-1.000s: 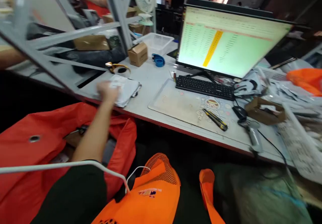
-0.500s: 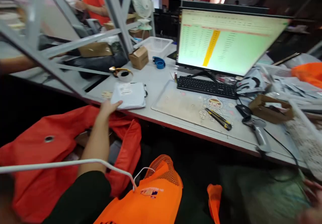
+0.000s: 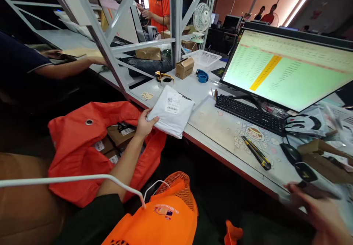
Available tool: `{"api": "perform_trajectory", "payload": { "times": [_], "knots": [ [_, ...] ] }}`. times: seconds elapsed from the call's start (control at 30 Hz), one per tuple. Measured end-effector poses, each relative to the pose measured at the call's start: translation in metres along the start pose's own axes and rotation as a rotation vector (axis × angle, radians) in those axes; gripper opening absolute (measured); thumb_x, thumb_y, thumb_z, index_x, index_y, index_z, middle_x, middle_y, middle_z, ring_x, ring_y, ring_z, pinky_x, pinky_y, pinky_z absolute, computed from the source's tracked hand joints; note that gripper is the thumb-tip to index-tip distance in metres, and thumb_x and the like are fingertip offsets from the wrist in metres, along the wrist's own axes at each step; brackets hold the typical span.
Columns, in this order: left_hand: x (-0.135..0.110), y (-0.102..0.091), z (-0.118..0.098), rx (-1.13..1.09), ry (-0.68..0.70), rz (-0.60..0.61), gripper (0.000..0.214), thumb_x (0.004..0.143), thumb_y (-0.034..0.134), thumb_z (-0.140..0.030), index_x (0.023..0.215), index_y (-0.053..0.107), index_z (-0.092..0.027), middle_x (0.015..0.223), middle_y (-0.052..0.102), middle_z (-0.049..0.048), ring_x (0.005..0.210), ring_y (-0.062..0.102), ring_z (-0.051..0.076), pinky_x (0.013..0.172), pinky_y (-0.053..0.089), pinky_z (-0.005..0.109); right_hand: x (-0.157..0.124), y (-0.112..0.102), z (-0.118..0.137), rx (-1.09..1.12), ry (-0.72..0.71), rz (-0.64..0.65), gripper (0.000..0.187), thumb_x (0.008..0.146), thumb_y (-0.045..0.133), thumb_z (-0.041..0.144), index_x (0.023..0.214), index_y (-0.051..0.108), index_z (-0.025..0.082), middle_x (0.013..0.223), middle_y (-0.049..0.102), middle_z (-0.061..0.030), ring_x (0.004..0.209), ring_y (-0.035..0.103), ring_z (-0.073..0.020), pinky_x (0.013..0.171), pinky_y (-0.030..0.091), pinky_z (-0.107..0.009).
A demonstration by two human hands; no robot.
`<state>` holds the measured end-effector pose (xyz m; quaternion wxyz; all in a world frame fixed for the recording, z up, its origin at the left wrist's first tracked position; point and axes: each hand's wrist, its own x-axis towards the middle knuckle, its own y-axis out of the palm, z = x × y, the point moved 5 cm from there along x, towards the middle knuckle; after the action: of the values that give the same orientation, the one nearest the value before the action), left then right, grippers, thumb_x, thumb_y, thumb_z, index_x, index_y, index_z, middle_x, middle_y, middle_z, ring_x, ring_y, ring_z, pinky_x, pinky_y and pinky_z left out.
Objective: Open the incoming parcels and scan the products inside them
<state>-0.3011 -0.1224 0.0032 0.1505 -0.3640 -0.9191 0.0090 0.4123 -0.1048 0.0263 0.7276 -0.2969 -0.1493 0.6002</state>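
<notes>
One parcel (image 3: 172, 111) on the worktop (image 3: 205, 90) edge, clasped at its corner by the fingers (image 3: 153, 119) of the left hand (image 3: 143, 124); right hand (image 3: 317, 210) blurred, grip unclear.

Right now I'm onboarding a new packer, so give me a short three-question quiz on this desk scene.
1. True or false: the left hand holds the white parcel at the table edge.
2. Which lies on the desk mat? A) utility knife B) scissors C) stapler
3. Fill in: the orange sack holds labelled cardboard ____.
Key: 1 true; 2 A; 3 boxes.
</notes>
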Motion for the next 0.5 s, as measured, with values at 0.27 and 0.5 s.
{"api": "perform_trajectory", "payload": {
  "times": [0.27,0.5],
  "knots": [
    [-0.047,0.11,-0.133,0.108,0.647,0.371,0.048,0.087,0.074,-0.047,0.125,0.074,-0.019,0.105,0.072,0.0068,0.096,0.069,0.022,0.091,0.058,0.034,-0.068,0.128,0.145,0.208,-0.32,0.259,0.058,0.071,0.085,0.046,0.125,0.075,0.024,0.128,0.075,-0.0094,0.13,0.064,-0.0391,0.116,0.046,-0.061],
    [-0.031,0.156,-0.099,0.106,0.432,0.459,0.056,0.082,0.073,-0.052,0.127,0.073,-0.017,0.115,0.073,0.0099,0.101,0.069,0.026,0.092,0.058,0.036,-0.055,0.103,0.126,0.264,-0.28,0.196,0.052,0.075,0.082,0.049,0.12,0.074,0.024,0.122,0.076,-0.0094,0.12,0.069,-0.0348,0.11,0.053,-0.055]
  ]
}}
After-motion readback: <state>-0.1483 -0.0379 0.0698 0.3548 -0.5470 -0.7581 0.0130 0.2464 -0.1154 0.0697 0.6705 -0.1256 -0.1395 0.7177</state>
